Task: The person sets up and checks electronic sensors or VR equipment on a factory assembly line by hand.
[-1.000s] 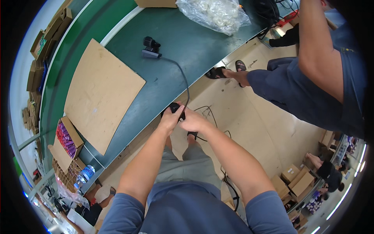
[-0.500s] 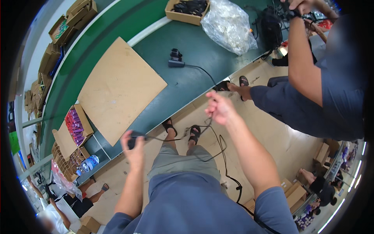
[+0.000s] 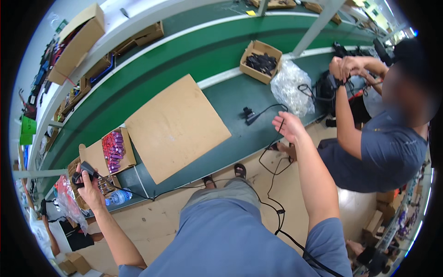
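Far to the left, my left hand (image 3: 92, 193) is closed round a small black device (image 3: 87, 170) with a cable; its exact kind is unclear. From it the black cable (image 3: 177, 188) runs rightward past the table's front edge. My right hand (image 3: 290, 128) is raised at the right with fingers stretched out and palm showing. A thin black cord passes across its fingers and hangs in loops below. Just left of that hand, a black connector piece (image 3: 249, 116) lies on the green table with its cord curving toward my fingers.
A flat cardboard sheet (image 3: 177, 131) covers part of the table (image 3: 221, 104). Left of it are a box of purple-red cylinders (image 3: 113, 150) and a water bottle (image 3: 119, 197). Behind stand a box of black parts (image 3: 259, 64) and a clear plastic bag (image 3: 293, 87). A co-worker (image 3: 369, 152) stands at right.
My left hand has moved far left with the black device, drawing the cable out longer. My right hand has moved right and its fingers are straighter. The view has shifted toward the shelves.
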The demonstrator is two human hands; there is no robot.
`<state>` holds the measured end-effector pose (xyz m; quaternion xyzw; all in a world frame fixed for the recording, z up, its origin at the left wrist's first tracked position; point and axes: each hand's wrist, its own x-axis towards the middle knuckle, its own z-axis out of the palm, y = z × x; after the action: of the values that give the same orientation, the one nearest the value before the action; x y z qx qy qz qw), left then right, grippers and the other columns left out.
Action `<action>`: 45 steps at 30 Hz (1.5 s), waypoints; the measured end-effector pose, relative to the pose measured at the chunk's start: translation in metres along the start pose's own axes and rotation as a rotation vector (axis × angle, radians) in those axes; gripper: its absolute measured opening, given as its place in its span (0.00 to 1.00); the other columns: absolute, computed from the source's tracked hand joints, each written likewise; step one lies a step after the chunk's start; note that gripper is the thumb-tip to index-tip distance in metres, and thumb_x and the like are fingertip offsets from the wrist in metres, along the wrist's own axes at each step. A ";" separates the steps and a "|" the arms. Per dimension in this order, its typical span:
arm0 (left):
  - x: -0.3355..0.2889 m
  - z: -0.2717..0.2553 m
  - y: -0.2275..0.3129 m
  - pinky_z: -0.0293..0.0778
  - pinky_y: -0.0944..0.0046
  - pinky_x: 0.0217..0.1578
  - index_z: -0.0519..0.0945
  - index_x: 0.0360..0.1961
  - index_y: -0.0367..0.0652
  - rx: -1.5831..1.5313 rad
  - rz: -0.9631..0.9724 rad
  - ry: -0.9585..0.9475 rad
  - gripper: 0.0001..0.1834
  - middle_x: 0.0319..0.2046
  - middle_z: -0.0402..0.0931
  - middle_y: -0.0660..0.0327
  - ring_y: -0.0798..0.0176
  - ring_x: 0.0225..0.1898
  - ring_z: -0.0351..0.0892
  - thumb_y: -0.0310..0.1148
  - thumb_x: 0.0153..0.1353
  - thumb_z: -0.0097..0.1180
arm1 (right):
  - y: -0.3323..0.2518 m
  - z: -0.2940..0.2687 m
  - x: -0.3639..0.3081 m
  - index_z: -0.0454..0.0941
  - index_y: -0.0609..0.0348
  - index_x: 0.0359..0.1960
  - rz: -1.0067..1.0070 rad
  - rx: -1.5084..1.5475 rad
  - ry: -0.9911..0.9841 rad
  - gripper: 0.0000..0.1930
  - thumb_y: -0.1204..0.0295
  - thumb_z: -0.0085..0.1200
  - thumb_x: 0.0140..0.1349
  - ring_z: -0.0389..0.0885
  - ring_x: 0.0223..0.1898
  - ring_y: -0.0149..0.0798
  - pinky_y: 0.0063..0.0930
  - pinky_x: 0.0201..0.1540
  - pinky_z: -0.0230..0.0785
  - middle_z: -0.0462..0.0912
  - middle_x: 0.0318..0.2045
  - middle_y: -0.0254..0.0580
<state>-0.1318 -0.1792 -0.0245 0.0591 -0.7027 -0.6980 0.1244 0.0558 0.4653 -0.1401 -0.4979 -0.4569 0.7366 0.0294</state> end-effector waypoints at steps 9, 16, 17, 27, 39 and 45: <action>-0.141 0.214 0.080 0.73 0.65 0.46 0.70 0.45 0.37 0.202 -0.122 -0.843 0.22 0.40 0.80 0.58 0.66 0.40 0.76 0.36 0.55 0.66 | -0.029 0.102 -0.114 0.54 0.58 0.68 -0.623 -0.487 -0.668 0.37 0.66 0.59 0.59 0.65 0.63 0.45 0.40 0.60 0.65 0.64 0.63 0.49; -0.164 0.266 0.088 0.72 0.60 0.43 0.72 0.46 0.37 0.215 -0.035 -0.945 0.21 0.39 0.76 0.52 0.56 0.41 0.77 0.40 0.59 0.63 | -0.051 0.140 -0.189 0.57 0.57 0.66 -0.582 -0.513 -1.037 0.33 0.83 0.55 0.60 0.67 0.62 0.43 0.32 0.56 0.74 0.60 0.63 0.44; -0.164 0.268 0.088 0.73 0.60 0.44 0.73 0.47 0.37 0.193 -0.027 -0.970 0.20 0.41 0.75 0.51 0.55 0.43 0.77 0.38 0.59 0.62 | -0.051 0.141 -0.187 0.59 0.58 0.65 -0.623 -0.510 -1.023 0.31 0.83 0.55 0.60 0.69 0.61 0.42 0.32 0.55 0.74 0.61 0.62 0.44; -0.153 0.262 0.096 0.74 0.69 0.36 0.79 0.42 0.42 0.402 0.171 -0.862 0.18 0.41 0.73 0.58 0.65 0.35 0.76 0.18 0.48 0.61 | -0.042 0.157 -0.187 0.73 0.61 0.50 -0.837 -0.615 -0.799 0.22 0.69 0.63 0.54 0.80 0.49 0.46 0.33 0.45 0.78 0.72 0.55 0.52; -0.153 0.232 0.050 0.75 0.68 0.37 0.76 0.43 0.38 -0.238 -0.442 -0.688 0.08 0.38 0.78 0.60 0.72 0.36 0.75 0.30 0.67 0.52 | -0.040 0.187 -0.197 0.77 0.59 0.38 -1.085 -0.785 -0.751 0.18 0.68 0.69 0.48 0.80 0.38 0.45 0.35 0.39 0.75 0.77 0.40 0.41; -0.157 0.235 0.062 0.77 0.67 0.32 0.79 0.40 0.36 0.256 -0.106 -0.466 0.13 0.39 0.82 0.52 0.67 0.32 0.81 0.33 0.71 0.44 | -0.027 0.196 -0.197 0.76 0.61 0.38 -1.086 -0.835 -0.716 0.18 0.73 0.71 0.46 0.78 0.47 0.45 0.35 0.46 0.74 0.76 0.43 0.44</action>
<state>-0.0355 0.0897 0.0242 -0.0512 -0.7910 -0.6036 -0.0857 -0.0052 0.2564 0.0347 0.0949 -0.8585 0.5018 0.0467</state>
